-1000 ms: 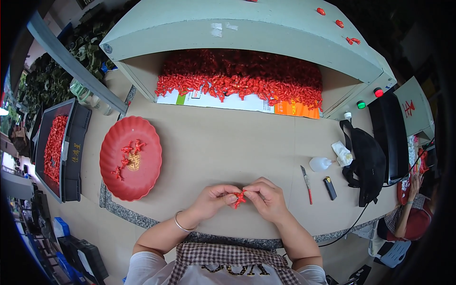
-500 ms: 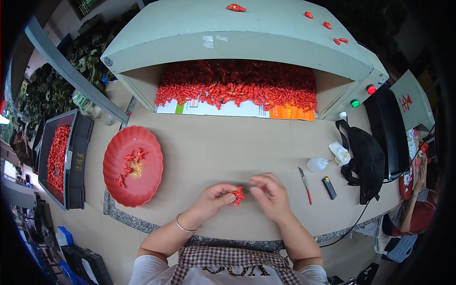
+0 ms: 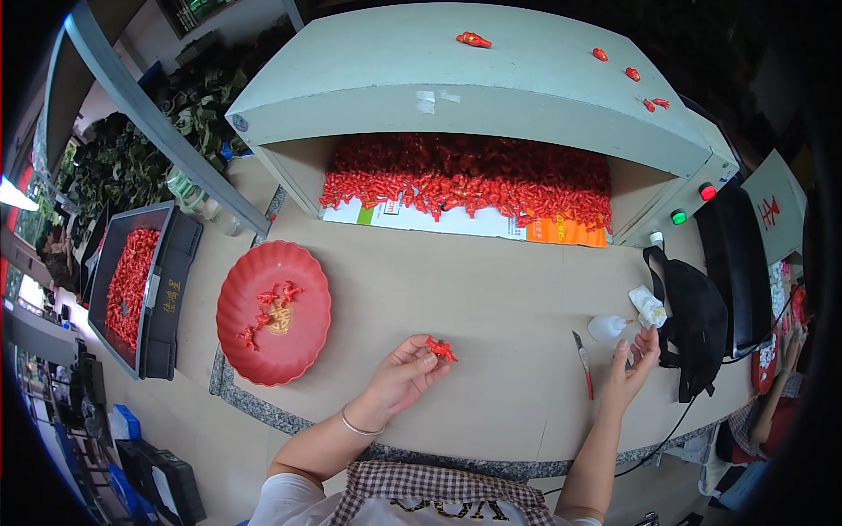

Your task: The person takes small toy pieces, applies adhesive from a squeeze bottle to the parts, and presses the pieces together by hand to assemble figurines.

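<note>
While our left hand [image 3: 403,379] pinches the red piece [image 3: 443,351], our right hand [image 3: 633,366] hovers near the white bottle [image 3: 605,329], well right of that piece; we cannot tell whether it holds anything.

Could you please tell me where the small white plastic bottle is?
In the head view, the small white plastic bottle is at right on the beige table, between the slim red-handled knife and crumpled white wad, near the right hand.
</note>
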A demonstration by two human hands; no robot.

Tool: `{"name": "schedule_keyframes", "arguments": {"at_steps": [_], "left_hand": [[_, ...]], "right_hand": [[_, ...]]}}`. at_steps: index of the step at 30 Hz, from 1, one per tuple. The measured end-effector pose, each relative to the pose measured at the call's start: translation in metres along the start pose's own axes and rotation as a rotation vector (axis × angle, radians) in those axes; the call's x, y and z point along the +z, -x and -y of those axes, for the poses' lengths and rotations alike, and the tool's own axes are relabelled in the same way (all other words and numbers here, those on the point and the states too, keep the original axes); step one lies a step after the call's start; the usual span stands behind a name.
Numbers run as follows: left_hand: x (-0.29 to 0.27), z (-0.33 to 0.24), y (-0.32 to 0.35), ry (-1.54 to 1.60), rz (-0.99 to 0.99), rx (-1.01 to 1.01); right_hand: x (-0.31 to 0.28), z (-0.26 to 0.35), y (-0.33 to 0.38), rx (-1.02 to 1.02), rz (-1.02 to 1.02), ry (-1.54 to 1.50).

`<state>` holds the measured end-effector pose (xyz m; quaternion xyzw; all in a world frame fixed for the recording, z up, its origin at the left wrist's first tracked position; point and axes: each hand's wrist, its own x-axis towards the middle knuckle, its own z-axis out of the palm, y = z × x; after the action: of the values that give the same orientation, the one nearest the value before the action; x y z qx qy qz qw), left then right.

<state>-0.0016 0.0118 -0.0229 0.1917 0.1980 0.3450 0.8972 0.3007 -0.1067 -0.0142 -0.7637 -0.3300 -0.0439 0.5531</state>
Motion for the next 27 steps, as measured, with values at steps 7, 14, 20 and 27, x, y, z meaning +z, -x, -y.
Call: {"name": "schedule_keyframes", "arguments": {"at_steps": [7, 14, 20, 27], "left_hand": [[-0.001, -0.002, -0.002, 0.024, -0.031, 0.031], [0.001, -0.006, 0.001, 0.033, -0.064, 0.075], [0.000, -0.044, 0.007, 0.065, -0.195, 0.459], [0.016, -0.079, 0.009, 0.191, -0.347, 0.579]], "right_hand": [[0.010, -0.001, 0.000, -0.013, 0.182, 0.170], [0.017, -0.006, 0.001, -0.009, 0.195, 0.193], [0.019, -0.009, 0.000, -0.032, 0.183, 0.232], [0.021, -0.010, -0.001, -0.042, 0.206, 0.258]]}}
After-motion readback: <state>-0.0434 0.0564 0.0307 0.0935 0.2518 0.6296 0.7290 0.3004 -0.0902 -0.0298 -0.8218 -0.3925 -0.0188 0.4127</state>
